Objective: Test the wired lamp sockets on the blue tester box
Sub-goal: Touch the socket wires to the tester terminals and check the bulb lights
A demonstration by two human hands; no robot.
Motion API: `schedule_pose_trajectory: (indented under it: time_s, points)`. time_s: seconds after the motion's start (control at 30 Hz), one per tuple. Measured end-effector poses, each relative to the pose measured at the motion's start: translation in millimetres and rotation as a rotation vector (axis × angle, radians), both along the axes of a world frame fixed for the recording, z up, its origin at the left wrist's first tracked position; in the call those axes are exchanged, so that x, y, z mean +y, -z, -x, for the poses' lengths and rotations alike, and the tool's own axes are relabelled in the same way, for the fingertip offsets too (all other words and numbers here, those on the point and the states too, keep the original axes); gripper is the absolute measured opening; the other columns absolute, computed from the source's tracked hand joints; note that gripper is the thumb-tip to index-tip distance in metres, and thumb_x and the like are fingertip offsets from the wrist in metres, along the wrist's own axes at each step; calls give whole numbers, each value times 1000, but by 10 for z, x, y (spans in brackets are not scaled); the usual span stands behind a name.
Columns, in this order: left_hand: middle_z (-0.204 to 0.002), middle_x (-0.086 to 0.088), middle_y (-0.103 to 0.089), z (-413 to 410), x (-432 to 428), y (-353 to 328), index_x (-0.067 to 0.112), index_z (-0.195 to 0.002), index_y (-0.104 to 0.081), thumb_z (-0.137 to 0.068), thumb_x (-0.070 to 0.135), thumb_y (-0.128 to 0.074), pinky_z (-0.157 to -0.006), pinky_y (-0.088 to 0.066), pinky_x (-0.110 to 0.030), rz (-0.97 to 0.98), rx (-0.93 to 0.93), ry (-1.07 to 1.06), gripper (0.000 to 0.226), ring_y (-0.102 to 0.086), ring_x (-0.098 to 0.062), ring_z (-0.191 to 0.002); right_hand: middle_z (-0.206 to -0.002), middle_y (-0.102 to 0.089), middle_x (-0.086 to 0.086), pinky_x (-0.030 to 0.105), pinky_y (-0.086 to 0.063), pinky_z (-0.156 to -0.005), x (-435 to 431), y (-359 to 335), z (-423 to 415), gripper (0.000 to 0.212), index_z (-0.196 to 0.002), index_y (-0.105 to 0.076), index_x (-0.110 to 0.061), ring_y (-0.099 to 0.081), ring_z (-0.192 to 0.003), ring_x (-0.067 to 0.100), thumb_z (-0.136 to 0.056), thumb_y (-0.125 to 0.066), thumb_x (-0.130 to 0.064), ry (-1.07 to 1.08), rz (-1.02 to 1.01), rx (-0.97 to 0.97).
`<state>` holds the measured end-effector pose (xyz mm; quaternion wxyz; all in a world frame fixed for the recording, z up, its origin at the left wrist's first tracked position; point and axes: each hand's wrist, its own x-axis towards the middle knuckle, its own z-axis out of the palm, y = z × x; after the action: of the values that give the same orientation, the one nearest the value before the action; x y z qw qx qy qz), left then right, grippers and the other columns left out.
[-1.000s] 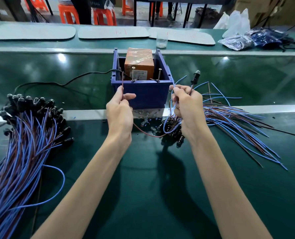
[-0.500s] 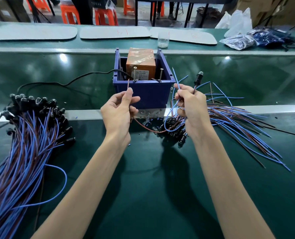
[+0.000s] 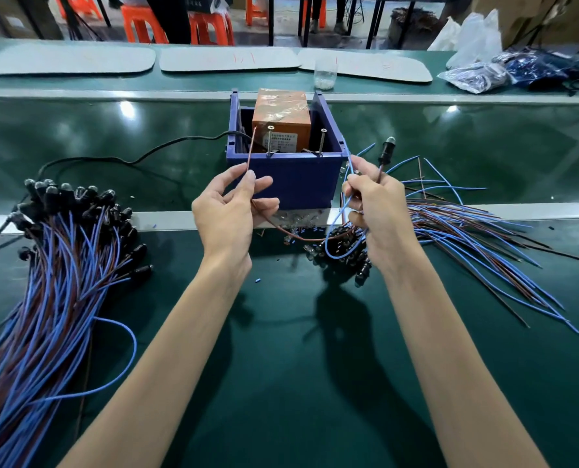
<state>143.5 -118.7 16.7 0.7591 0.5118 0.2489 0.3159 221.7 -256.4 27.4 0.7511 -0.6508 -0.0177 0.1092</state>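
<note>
From my remote view, the left hand pinches a thin brown insulated wire between thumb and forefinger, with the remaining fingers loosely spread. The wire rises above the fingertips, and its bare tip stands just beside the nearer of two upright metal screw posts without touching it. The right hand is curled around a thin blue insulated wire, which loops down below the palm. The same hand grips the lead of a small black lamp socket, which stands upright above the knuckles with its clear bulb on top. The blue plastic tester box sits directly beyond and between both hands, open at the top, with an orange rectangular block inside it. I cannot tell whether the blue wire's end touches the box. A heap of loose black sockets lies under the right wrist, and their blue and brown leads fan outward to the right of that hand. A large bundle of wired sockets lies well to the left of the left forearm on the dark green conveyor belt. A black power cable runs from the box past the left hand.
</note>
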Motion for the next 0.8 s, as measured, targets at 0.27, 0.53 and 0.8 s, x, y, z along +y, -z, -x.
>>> schedule_pose_trajectory:
  time_s: [0.27, 0.53, 0.8]
  points:
    - [-64, 5, -71, 3, 49, -4, 17, -102, -66, -99, 8, -48, -53, -52, -19, 3, 78, 38, 19, -55, -6, -43, -61, -47, -6, 13, -24, -38, -1, 15, 7, 33, -120, -62, -17, -33, -41, 2, -95, -45, -4, -40, 23, -14]
    - [-51, 9, -60, 18, 93, -42, 21, -96, -68, -97, 5, -45, -48, -49, -20, -50, 147, 120, 28, -52, -7, -41, -50, -45, -12, 11, -21, -34, -27, -5, -1, 28, -97, -68, -19, -30, -38, 2, -95, -45, -4, -64, -9, -33]
    - [-48, 10, -50, 20, 135, -57, 20, -90, -71, -94, 6, -47, -46, -46, -19, -69, 170, 116, 28, -44, -6, -41, -50, -37, -14, 11, -24, -38, -49, 29, -17, 21, -96, -70, -18, -28, -40, 2, -95, -51, -8, -69, 10, -54]
